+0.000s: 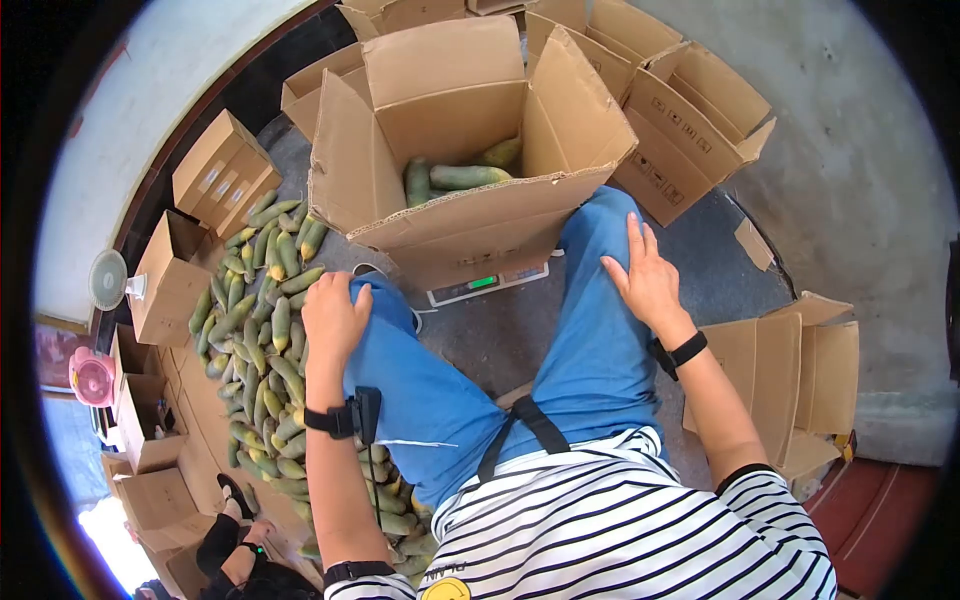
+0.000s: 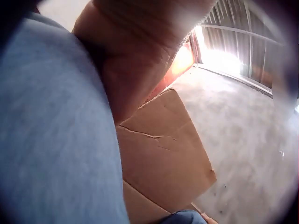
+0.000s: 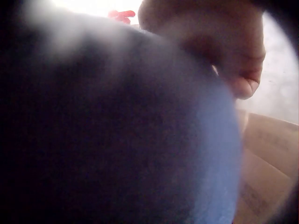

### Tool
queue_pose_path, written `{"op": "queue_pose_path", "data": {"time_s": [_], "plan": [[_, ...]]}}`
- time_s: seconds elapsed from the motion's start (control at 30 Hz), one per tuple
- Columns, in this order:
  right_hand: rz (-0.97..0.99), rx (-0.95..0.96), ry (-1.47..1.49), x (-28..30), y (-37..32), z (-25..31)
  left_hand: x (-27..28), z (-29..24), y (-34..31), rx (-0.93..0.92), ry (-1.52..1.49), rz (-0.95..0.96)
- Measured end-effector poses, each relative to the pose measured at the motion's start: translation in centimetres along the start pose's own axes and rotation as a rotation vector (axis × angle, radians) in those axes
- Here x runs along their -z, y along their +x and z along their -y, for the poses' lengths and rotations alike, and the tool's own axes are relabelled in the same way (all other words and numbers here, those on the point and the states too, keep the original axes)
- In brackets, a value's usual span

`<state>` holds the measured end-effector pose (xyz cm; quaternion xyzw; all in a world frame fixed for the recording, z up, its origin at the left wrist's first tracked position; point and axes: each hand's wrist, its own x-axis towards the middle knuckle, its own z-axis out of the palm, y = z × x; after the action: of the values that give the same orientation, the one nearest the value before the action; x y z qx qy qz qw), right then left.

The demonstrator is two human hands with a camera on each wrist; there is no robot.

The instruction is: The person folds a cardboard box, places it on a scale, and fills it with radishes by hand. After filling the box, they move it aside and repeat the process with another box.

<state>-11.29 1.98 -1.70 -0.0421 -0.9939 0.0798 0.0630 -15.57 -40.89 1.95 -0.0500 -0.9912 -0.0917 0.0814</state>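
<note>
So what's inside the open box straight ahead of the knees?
At least three long green vegetables show inside the box. Its near wall hides the bottom; full count unclear.

Shirt (image 1: 620,520), 6 o'clock: letters "PLAN", rest unclear, above yellow smiley (image 1: 446,590). Box (image 1: 665,150), 2 o'clock: printed handling symbols. Scale display (image 1: 484,282), near centre: lit green, digits unreadable.

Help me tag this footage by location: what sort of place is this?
Probably a produce-packing room: a heap of cucumber-like vegetables, several cardboard boxes, and a scale with a lit display.
</note>
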Motion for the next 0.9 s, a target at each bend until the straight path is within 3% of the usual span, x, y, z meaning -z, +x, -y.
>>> {"op": "queue_pose_path", "data": {"time_s": [0.2,0.37,0.43,0.53,0.57,0.63,0.7,0.73,0.8,0.9], "plan": [[-0.097,0.043,0.046,-0.5,-1.3,-0.7,-0.6,1.5,2.3,0.057,0.070,0.243],[-0.102,0.044,0.113,0.5,-4.9,-1.4,-0.2,1.9,1.9,0.077,0.040,0.201],[-0.050,-0.057,0.272,1.3,-7.2,-1.9,-0.3,2.3,1.8,0.073,0.022,0.183],[-0.095,-0.029,0.358,-0.6,-10.1,-6.6,-0.2,3.1,1.5,0.112,-0.009,0.178],[-0.059,-0.164,0.502,1.1,-11.2,-6.5,-0.4,3.4,1.4,0.114,-0.016,0.162],[-0.273,-0.081,0.332,1.3,-12.6,-11.4,-0.4,3.7,1.4,0.098,-0.023,0.150],[-0.499,-0.150,-0.009,4.3,-14.3,-15.6,-0.2,3.5,1.5,0.078,-0.018,0.145],[-0.505,-0.178,-0.028,5.5,-15.2,-16.6,-0.5,3.8,1.7,0.059,-0.037,0.141],[-0.694,-0.510,-0.308,8.8,-17.9,-19.5,-1.2,4.3,2.1,0.000,-0.035,0.116],[-0.397,-0.807,-0.521,9.2,-22.1,-23.1,-1.7,4.4,2.5,-0.055,-0.087,0.126]]}}
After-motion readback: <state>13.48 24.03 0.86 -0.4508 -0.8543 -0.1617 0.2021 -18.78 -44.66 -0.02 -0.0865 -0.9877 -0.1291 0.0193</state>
